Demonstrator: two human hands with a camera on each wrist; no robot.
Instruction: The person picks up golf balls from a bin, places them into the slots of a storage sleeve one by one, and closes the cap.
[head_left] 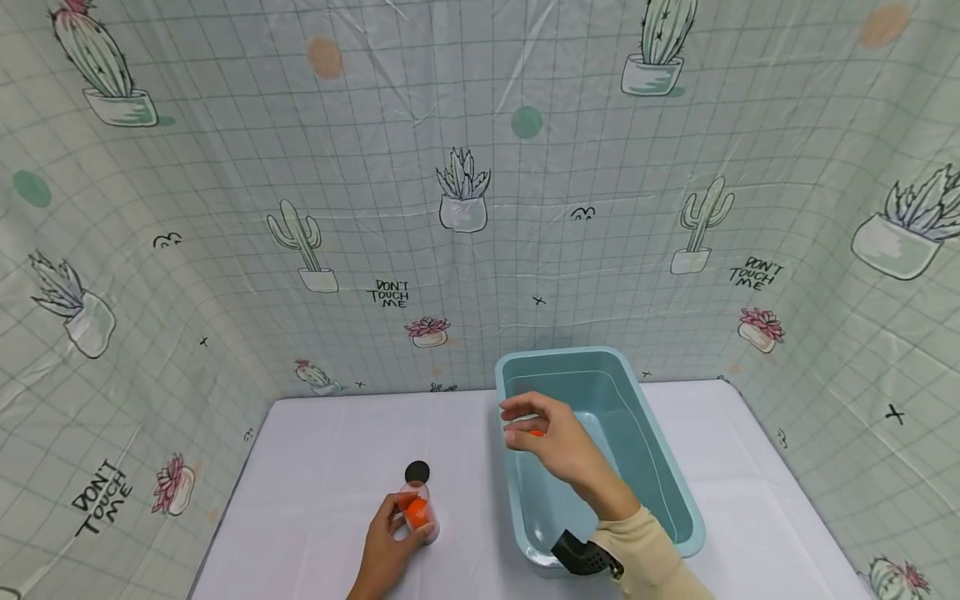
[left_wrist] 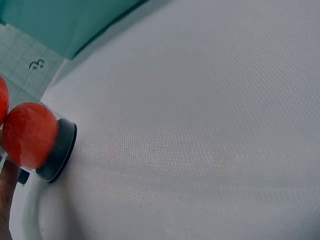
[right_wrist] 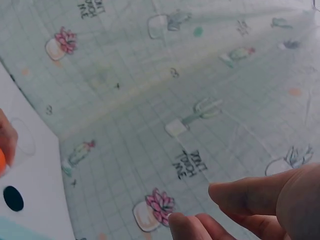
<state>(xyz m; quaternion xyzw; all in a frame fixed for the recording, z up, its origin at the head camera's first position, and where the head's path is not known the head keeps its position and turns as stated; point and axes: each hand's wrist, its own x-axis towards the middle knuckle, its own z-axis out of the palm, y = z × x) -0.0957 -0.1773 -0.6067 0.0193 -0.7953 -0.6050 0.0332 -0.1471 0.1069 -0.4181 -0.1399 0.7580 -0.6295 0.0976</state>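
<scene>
On the white tabletop, my left hand (head_left: 386, 546) grips a clear cylindrical container (head_left: 432, 533), fingers and thumb around its sides. Orange balls (left_wrist: 31, 135) show through its wall, one above another, over a dark base (left_wrist: 61, 152) in the left wrist view. A round black lid-like disc (head_left: 417, 472) lies just behind the container. Over the left side of a blue-green plastic bin (head_left: 513, 500) hovers my right hand (head_left: 562, 446), fingers loosely bent and thumb apart from them. A bit of an orange thing (head_left: 536, 432) shows between them; the right wrist view has nothing in the fingers (right_wrist: 255, 192).
The bin stands on the right half of the white-covered table (head_left: 315, 467), its far end close to the back curtain. Curtains (head_left: 465, 275) printed with cacti and a grid enclose the table at the back and both sides. A black wrist camera (head_left: 581, 554) overlaps the bin's near edge.
</scene>
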